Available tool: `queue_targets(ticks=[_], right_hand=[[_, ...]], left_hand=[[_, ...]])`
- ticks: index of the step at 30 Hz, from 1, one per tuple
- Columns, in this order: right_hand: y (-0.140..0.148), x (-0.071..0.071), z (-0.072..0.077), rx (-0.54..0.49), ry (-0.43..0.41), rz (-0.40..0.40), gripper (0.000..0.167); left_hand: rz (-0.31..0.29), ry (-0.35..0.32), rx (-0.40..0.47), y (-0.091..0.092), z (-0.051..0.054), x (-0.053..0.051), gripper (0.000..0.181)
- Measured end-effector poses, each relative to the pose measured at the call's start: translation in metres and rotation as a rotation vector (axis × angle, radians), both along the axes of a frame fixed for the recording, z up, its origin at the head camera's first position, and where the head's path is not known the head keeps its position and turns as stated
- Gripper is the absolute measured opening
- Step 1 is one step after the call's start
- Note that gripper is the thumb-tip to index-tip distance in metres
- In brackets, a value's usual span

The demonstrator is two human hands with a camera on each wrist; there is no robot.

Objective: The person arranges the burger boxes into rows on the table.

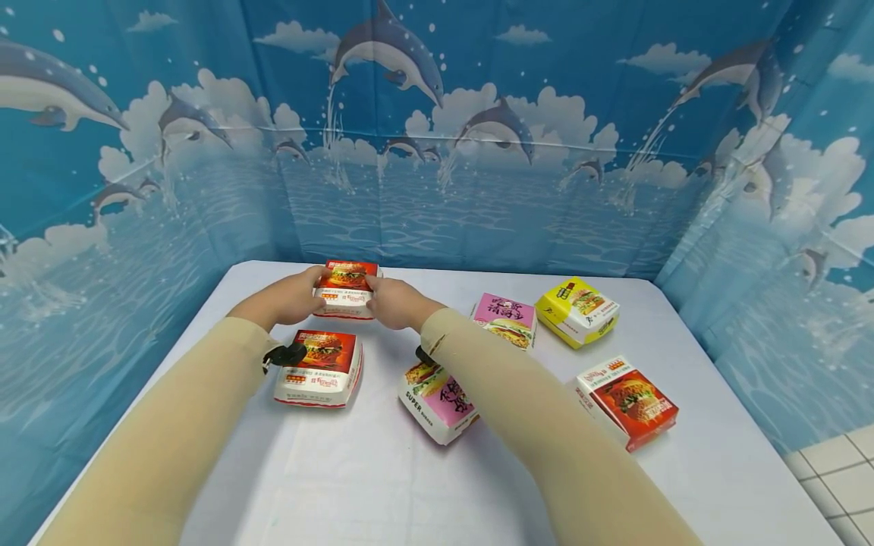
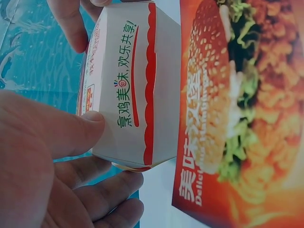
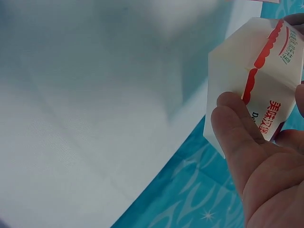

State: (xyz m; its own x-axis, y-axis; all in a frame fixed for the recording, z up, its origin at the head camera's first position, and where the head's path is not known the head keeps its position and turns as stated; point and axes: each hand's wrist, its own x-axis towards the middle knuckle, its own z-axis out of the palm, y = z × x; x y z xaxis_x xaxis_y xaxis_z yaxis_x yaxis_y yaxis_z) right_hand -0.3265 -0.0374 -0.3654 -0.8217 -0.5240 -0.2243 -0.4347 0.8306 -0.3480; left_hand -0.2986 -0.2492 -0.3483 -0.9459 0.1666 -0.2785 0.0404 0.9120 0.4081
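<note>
Head view: at the far left of the table, your left hand and right hand grasp the far burger box from either side; whether its base touches the tabletop, you cannot tell. Uneven squeezing could dent its thin-looking walls or let it slip, and a dropped left wrist could knock the nearer red-and-white box just below. Beyond your fingers, the far edge and dolphin curtain leave little room; bare surface opens toward you, near and left of the near pink box
</note>
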Motion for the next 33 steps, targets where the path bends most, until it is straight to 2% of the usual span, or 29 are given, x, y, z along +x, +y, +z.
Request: queue_targets(ticks=[5,12,19,26,33], right_hand=[[0.000,0.000,0.000,0.015,-0.017,0.018,0.063],[-0.003,0.000,0.001,0.103,-0.004,0.074,0.062],[-0.004,0.000,0.000,0.097,-0.088,0.054,0.066],[-0.005,0.000,0.000,0.143,-0.138,0.075,0.069],[-0.002,0.001,-0.003,0.206,-0.123,0.138,0.069]], left_hand=[[0.011,-0.012,-0.008,-0.002,-0.001,0.000,0.071],[-0.008,0.004,-0.016,-0.005,-0.005,-0.001,0.070],[0.023,-0.040,0.012,-0.006,-0.013,-0.004,0.070],[0.037,-0.074,0.003,-0.004,-0.015,-0.003,0.070],[0.023,-0.079,-0.036,-0.005,-0.022,-0.004,0.067]])
